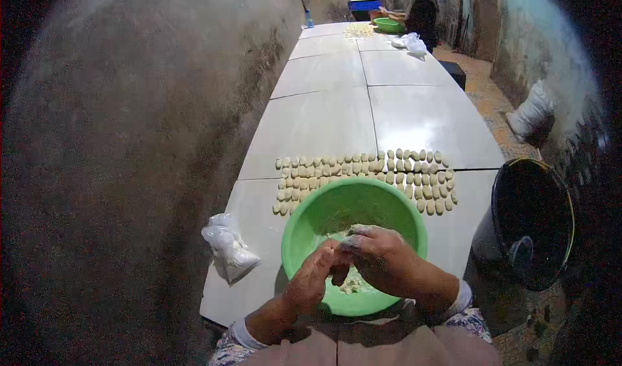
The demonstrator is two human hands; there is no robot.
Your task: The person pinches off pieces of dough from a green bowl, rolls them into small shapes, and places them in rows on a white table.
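Note:
My left hand (310, 280) and my right hand (382, 252) meet over a green basin (416, 233). Their fingers are closed together, and whatever lies between them is hidden. White flour coats the fingers of the right hand. Down in the basin are pale, crumbly bits of dough (353, 283). Just beyond it, several rows of small oval dough pieces (424, 179) lie on the white tiled table (324, 126); the basin covers part of the rows.
A clear bag of white powder (232, 252) sits left of the basin. To the right stands a black bucket (486, 236). At the table's far end, a person (422, 16) works at another green basin (390, 25), near a white plastic bag (413, 44). A wall (162, 106) runs along the left.

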